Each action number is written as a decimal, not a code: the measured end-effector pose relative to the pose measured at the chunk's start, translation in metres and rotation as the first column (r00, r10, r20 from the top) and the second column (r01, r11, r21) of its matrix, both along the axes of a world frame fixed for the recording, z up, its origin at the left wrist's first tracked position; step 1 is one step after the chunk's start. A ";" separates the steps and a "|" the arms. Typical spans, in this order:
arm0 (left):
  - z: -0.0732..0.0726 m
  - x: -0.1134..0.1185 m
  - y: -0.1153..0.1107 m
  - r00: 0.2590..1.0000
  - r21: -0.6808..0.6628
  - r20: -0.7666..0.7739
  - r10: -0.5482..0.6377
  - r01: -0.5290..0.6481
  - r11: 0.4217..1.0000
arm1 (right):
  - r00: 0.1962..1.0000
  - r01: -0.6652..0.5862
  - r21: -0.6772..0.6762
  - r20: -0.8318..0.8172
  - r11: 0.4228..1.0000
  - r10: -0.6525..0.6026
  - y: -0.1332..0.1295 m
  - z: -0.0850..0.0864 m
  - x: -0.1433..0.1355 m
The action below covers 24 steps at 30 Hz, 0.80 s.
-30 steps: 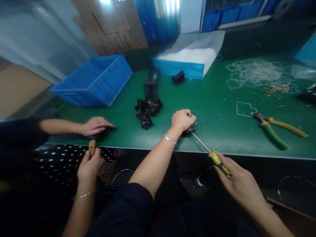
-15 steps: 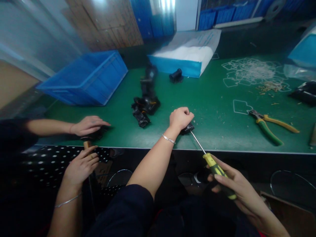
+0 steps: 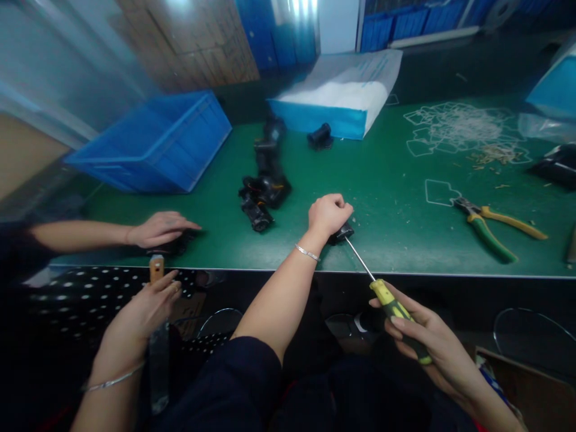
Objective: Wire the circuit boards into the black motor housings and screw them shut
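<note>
My left hand (image 3: 330, 213) is closed around a black plastic part (image 3: 344, 233) and holds it down near the front edge of the green table (image 3: 387, 234). Most of that part is hidden under the fingers. In my right hand (image 3: 416, 330) is a screwdriver (image 3: 390, 300) with a yellow and dark handle, gripped below the table edge. Its metal shaft slants up to the left, and the tip meets the near end of the black part. Several similar black parts (image 3: 258, 213) lie on the table left of my left hand.
At the left, a co-worker's hand (image 3: 164, 229) presses on a black piece, and their other hand (image 3: 144, 306) holds a flat wooden-ended tool (image 3: 156, 268). A blue bin (image 3: 180, 150), a white-and-blue bag (image 3: 324, 117), pliers (image 3: 488, 231) and a heap of thin white loops (image 3: 463, 129) lie around.
My fingers shift slightly on the screwdriver handle, while my left hand stays on the black part. The co-worker's lower hand has moved down and left, showing more of the tool.
</note>
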<state>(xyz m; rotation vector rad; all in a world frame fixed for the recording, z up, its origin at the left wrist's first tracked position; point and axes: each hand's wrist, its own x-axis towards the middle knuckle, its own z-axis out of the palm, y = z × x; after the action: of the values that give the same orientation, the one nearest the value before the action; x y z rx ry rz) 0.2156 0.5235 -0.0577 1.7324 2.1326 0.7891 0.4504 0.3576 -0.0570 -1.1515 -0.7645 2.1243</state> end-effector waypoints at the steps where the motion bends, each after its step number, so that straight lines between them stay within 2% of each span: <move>1: 0.000 0.000 0.000 1.000 0.008 0.003 -0.001 0.001 1.000 | 1.000 0.003 -0.006 0.000 1.000 -0.003 0.000 0.000 0.000; 7: 0.001 -0.001 0.000 1.000 -0.002 0.007 -0.007 0.007 1.000 | 1.000 0.004 -0.030 -0.027 1.000 -0.005 0.003 0.005 -0.003; 14: 0.002 0.000 -0.001 1.000 -0.019 -0.011 -0.008 0.007 1.000 | 0.998 0.015 -0.045 -0.062 0.999 -0.018 0.006 0.001 -0.002; 24: 0.005 0.002 -0.001 0.999 -0.014 -0.053 -0.011 0.011 1.000 | 0.990 0.011 -0.191 -0.138 0.982 -0.038 0.012 -0.001 -0.003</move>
<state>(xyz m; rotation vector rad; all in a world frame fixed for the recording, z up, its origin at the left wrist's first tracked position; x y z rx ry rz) 0.2180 0.5224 -0.0530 1.7761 2.1556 0.7318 0.4475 0.3691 -0.0585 -1.0854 -0.4899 2.2681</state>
